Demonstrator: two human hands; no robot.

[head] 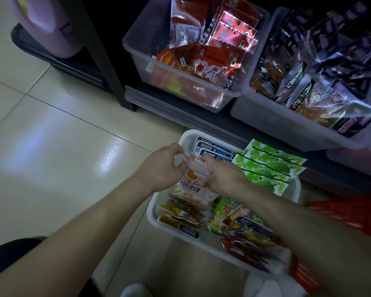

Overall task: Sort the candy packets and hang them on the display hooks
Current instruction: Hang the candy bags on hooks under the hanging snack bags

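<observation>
Over the white tray [152,213], left hand [167,166] and right hand [225,174] both pinch the orange packet [198,185] near its top. It looks light, floppy and slick; the sealed top edge is probably the firmest hold.

Glossy floor tiles [58,133]; translucent plastic bins [180,86].

Pale glossy floor tiles [51,146] fill the left side. At upper left a pink plastic jug [45,24] stands on a dark low shelf [51,58], beside a black upright post [103,52]. A red crate [360,213] sits at right.
</observation>
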